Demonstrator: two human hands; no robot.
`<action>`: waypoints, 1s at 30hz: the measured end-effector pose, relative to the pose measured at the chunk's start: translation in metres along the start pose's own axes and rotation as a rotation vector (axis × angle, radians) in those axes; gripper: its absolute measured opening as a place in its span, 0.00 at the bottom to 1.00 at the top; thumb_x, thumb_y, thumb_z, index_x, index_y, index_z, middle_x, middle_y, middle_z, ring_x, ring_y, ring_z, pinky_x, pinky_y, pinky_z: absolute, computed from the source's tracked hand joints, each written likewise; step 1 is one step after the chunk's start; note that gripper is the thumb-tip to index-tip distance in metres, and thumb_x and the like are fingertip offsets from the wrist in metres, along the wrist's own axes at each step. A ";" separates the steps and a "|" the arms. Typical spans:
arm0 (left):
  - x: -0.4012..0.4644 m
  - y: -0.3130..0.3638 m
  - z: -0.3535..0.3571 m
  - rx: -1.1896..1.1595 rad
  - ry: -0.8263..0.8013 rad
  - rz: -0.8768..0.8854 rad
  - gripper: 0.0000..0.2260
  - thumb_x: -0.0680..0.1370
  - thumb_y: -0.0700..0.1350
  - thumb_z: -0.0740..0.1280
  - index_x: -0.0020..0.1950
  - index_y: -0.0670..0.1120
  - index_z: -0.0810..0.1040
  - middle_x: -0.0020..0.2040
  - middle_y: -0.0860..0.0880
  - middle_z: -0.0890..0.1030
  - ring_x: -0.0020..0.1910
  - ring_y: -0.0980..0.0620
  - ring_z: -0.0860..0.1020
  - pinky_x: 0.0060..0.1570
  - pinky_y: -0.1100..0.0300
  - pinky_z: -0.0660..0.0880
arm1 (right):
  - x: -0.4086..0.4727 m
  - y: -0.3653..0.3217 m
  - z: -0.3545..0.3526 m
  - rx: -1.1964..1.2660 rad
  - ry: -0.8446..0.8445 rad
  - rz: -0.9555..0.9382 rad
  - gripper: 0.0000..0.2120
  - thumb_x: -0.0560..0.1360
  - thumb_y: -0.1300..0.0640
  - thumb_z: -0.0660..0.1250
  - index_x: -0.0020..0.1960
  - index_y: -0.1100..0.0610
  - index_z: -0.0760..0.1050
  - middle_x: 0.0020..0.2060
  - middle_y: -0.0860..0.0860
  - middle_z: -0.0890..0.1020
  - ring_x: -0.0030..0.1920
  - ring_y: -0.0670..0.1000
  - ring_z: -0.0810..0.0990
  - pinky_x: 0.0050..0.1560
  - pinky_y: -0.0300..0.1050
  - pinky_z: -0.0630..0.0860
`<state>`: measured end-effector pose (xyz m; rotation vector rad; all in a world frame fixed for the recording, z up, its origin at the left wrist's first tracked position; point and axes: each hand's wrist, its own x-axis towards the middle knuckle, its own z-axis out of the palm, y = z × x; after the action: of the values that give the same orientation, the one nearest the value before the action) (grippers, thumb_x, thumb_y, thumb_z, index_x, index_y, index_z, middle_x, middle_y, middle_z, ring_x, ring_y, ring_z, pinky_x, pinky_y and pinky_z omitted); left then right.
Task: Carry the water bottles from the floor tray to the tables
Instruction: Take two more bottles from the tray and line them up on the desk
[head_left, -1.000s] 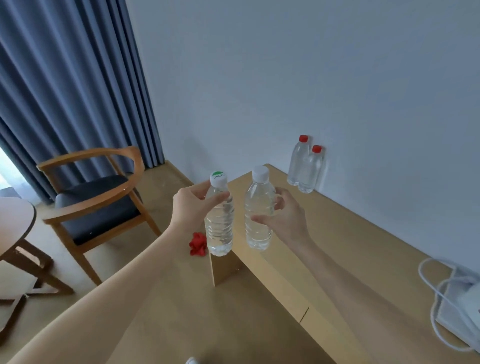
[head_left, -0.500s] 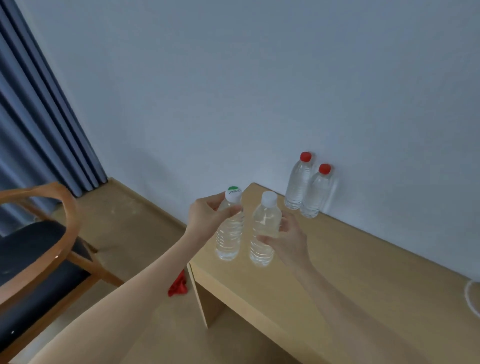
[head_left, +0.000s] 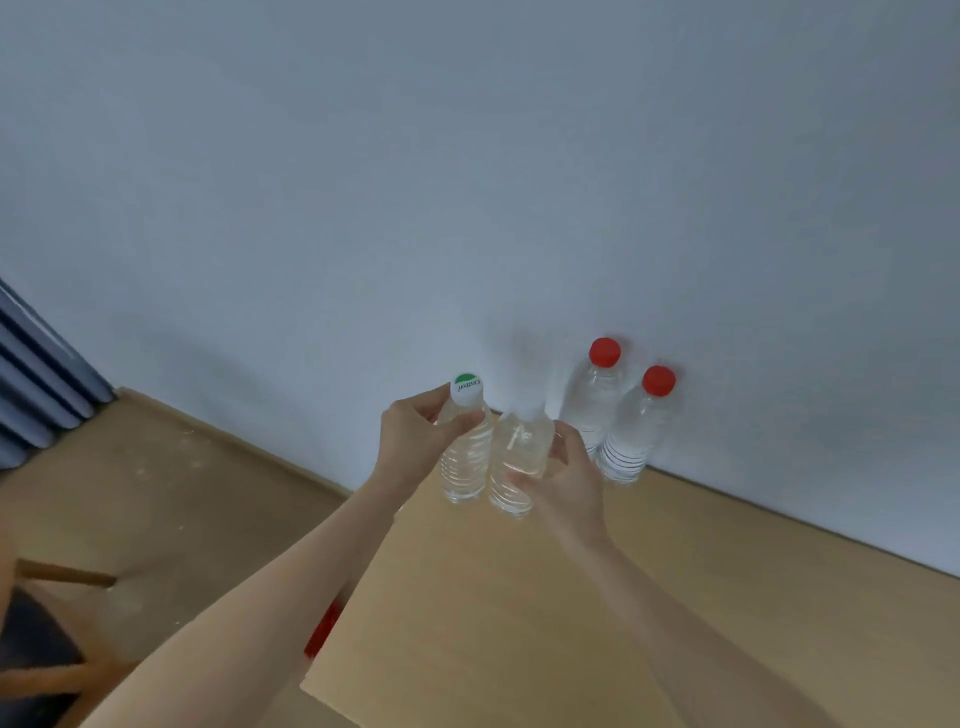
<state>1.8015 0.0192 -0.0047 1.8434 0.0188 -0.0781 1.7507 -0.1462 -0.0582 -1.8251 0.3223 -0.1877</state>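
My left hand (head_left: 415, 431) grips a clear water bottle with a green-and-white cap (head_left: 466, 457) just below its neck. My right hand (head_left: 563, 480) holds a second clear bottle (head_left: 519, 462) whose white cap blends into the wall behind it. Both bottles hang upright side by side above the far left corner of the light wooden table (head_left: 519, 623). Right of them, two red-capped bottles (head_left: 597, 410) (head_left: 631, 441) stand on the table against the wall.
The pale wall (head_left: 467, 182) runs right behind the table. Wooden floor (head_left: 171, 493) lies to the left, with a blue curtain (head_left: 36, 384) at the far left, part of a wooden chair (head_left: 47, 644) at the bottom left, and a red object (head_left: 323, 629) beside the table's edge.
Both hands have carried their bottles forward over the table toward the wall and the red-capped bottles. The view has swung right and closer, so the chair has slid mostly out of view.
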 end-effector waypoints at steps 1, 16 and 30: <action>0.010 0.000 0.002 0.006 -0.004 0.001 0.16 0.67 0.46 0.76 0.54 0.50 0.83 0.46 0.54 0.85 0.49 0.57 0.82 0.52 0.63 0.76 | 0.007 -0.001 0.002 -0.002 0.005 0.002 0.30 0.61 0.57 0.78 0.54 0.38 0.67 0.49 0.35 0.79 0.54 0.37 0.76 0.56 0.39 0.73; 0.087 -0.020 -0.005 -0.072 -0.246 0.108 0.21 0.69 0.46 0.75 0.61 0.51 0.78 0.51 0.54 0.84 0.51 0.57 0.81 0.56 0.58 0.75 | 0.013 0.013 0.044 -0.105 0.020 0.016 0.47 0.66 0.49 0.74 0.76 0.45 0.48 0.73 0.43 0.64 0.72 0.44 0.63 0.70 0.54 0.66; 0.073 -0.122 -0.014 0.029 -0.401 0.011 0.31 0.69 0.41 0.75 0.69 0.53 0.67 0.63 0.51 0.76 0.62 0.53 0.75 0.62 0.59 0.70 | -0.001 0.057 0.083 -0.124 0.381 0.261 0.31 0.69 0.56 0.72 0.69 0.51 0.65 0.62 0.43 0.76 0.64 0.45 0.73 0.67 0.51 0.69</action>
<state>1.8681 0.0637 -0.1225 1.8272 -0.2734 -0.4410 1.7669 -0.0836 -0.1359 -1.8425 0.8506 -0.3394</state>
